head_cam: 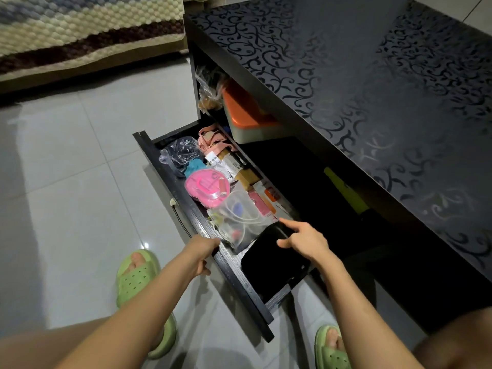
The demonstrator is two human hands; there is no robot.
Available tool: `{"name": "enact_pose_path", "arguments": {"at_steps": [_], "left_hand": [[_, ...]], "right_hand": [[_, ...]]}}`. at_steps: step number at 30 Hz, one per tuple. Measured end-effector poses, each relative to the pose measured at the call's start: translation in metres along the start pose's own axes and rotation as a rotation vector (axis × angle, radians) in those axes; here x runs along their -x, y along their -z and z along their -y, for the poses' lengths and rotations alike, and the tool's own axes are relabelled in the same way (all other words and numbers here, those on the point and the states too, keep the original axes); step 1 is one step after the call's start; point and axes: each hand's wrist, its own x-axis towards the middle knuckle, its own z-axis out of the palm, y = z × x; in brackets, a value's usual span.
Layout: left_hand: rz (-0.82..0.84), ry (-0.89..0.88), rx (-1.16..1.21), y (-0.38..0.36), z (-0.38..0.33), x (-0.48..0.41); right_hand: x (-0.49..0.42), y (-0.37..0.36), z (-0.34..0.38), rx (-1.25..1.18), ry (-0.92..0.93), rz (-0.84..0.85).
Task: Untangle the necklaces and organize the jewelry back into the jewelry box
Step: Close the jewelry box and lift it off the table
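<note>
A black drawer [234,283] stands pulled out from a black patterned cabinet [372,75]. My left hand [202,253] grips the drawer's front panel over its top edge. My right hand [303,242] hovers over a flat black box [269,265] at the near end of the drawer, with the index finger stretched out and the other fingers loosely bent above the box's far edge. Whether the fingers touch the box is unclear. No necklaces show.
The drawer also holds a pink round case [206,186], clear plastic bags [239,219], cartons and a pink strap. An orange-lidded box [247,113] sits on the shelf above. Green slippers [138,280] stand on the grey tiled floor. A knitted blanket [80,30] lies far left.
</note>
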Motion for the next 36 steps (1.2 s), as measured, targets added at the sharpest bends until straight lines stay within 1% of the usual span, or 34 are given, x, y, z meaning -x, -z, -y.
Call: {"name": "enact_pose_path", "arguments": {"at_steps": [2, 4, 6, 8, 12, 15, 18, 22, 27, 32, 36], "left_hand": [[-0.001, -0.005, 0.020, -0.007, -0.001, -0.003], [-0.013, -0.018, 0.033, -0.010, -0.004, -0.010], [-0.017, -0.030, 0.054, -0.009, -0.004, -0.018], [-0.004, -0.017, 0.079, -0.007, 0.000, -0.023], [0.024, 0.015, 0.141, -0.007, 0.009, -0.021], [0.026, 0.008, 0.180, -0.006, 0.006, -0.021], [0.025, -0.011, 0.213, -0.003, 0.003, -0.022], [0.024, -0.039, 0.246, -0.005, 0.000, -0.024], [0.048, -0.052, 0.359, -0.017, 0.002, -0.031], [0.087, -0.121, 0.519, -0.045, -0.009, -0.028], [0.123, -0.186, 0.495, -0.073, -0.031, -0.015]], "right_hand": [[-0.019, -0.011, -0.011, -0.100, -0.010, 0.038], [-0.035, -0.011, -0.015, -0.251, -0.008, 0.060], [-0.045, -0.011, -0.017, -0.299, -0.006, 0.077], [-0.051, -0.014, -0.018, -0.196, 0.003, 0.047], [-0.055, -0.034, -0.023, 0.107, 0.003, -0.001], [-0.056, -0.041, -0.021, 0.189, 0.014, 0.003], [-0.048, -0.044, -0.015, 0.263, 0.068, -0.057], [-0.028, -0.047, -0.008, 0.223, 0.095, -0.132], [0.006, -0.053, -0.004, 0.209, 0.122, -0.235], [0.021, -0.046, -0.003, 0.185, 0.122, -0.259], [0.026, -0.031, -0.008, 0.122, 0.135, -0.295]]}}
